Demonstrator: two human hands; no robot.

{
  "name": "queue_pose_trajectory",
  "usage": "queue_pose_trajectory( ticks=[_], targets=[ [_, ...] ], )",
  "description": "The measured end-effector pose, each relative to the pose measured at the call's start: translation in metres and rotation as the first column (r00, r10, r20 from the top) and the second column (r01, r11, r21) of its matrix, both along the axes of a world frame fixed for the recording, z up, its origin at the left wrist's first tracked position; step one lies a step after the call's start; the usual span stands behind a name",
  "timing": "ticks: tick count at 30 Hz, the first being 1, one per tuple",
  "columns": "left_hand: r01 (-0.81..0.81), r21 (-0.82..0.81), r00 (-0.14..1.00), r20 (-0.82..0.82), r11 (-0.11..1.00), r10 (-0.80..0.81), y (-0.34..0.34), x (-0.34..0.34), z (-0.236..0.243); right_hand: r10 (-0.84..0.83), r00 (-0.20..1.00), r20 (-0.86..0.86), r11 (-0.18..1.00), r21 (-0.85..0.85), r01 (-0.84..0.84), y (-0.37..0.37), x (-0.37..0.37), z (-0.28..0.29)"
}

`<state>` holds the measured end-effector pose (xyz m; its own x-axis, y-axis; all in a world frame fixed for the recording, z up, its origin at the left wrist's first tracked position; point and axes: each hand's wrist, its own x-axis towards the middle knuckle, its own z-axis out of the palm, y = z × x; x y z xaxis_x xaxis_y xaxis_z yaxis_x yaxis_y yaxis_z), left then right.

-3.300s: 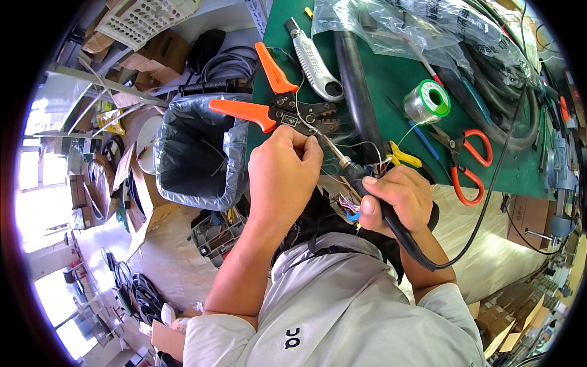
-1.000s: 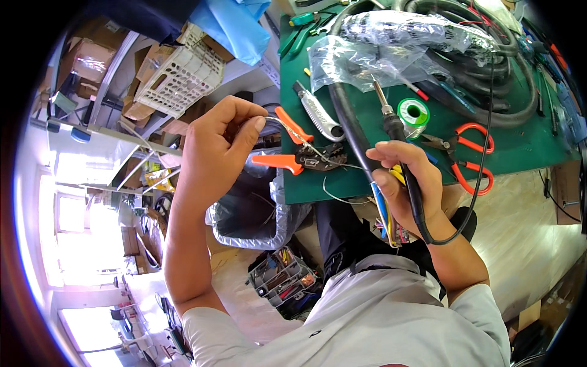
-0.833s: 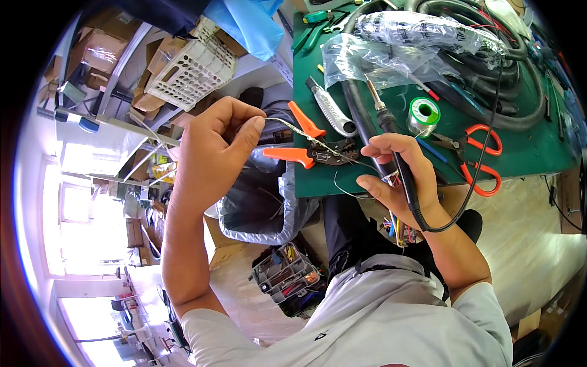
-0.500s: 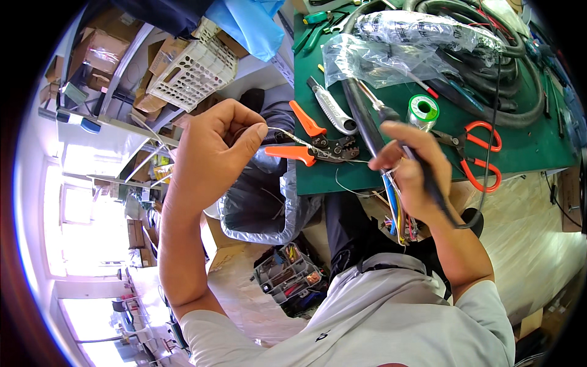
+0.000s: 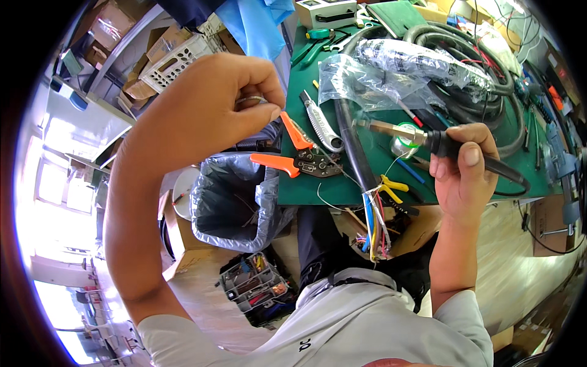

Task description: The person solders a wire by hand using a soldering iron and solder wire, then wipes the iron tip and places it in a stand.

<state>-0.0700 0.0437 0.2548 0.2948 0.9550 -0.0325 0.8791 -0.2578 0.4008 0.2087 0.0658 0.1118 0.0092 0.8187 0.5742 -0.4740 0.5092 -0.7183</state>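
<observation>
My left hand (image 5: 244, 92) is raised at the left of the bench, its thumb and forefinger pinched on a thin pale wire (image 5: 326, 151). That wire runs down across crimping pliers (image 5: 315, 163) with orange handles toward the end of a thick black cable (image 5: 356, 144). Stripped coloured wires (image 5: 373, 223) hang from the cable end over the bench edge. In my right hand (image 5: 466, 168) is a soldering iron (image 5: 394, 129), held by its black handle with the metal barrel pointing left. Its tip is blurred near the cable. Behind the barrel, partly hidden, stands a solder spool (image 5: 403, 145).
A grey utility knife (image 5: 321, 122) lies left of the cable, and yellow-handled pliers (image 5: 394, 188) lie right of its end. Plastic wrapping (image 5: 373, 79) and coiled cable (image 5: 507, 122) fill the back. Below left are a lined bin (image 5: 202, 214) and a tool tray (image 5: 254, 284).
The view has shifted. My right hand has moved right, away from the cable end, with the iron now pointing left. My left hand has risen, still pinching the wire.
</observation>
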Motion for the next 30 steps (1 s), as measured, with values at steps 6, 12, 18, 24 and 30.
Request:
queue_pose_trajectory(
  ticks=[6, 12, 18, 24, 30],
  targets=[
    [0.081, 0.154, 0.996, -0.039, 0.985, -0.076, 0.005, 0.007, 0.000, 0.012, 0.995, 0.100, 0.999, -0.051, -0.007, 0.003, -0.006, 0.015],
    [0.221, 0.328, 0.964, -0.216, 0.918, -0.155, 0.011, 0.019, 0.003, 0.013, 0.983, 0.183, 0.999, -0.041, -0.006, 0.000, -0.013, 0.018],
    [0.109, 0.178, 0.989, -0.117, 0.978, -0.089, 0.009, 0.036, 0.011, 0.025, 0.991, 0.134, 0.999, -0.041, -0.019, 0.002, -0.010, 0.017],
    [0.158, 0.186, 0.976, -0.180, 0.970, -0.124, 0.010, 0.040, 0.014, 0.039, 0.994, 0.105, 0.999, -0.013, -0.037, 0.006, -0.008, 0.015],
    [0.168, 0.174, 0.972, -0.196, 0.970, -0.133, 0.008, 0.043, 0.019, 0.044, 0.994, 0.099, 0.999, -0.016, -0.042, 0.006, -0.010, 0.017]
  ],
)
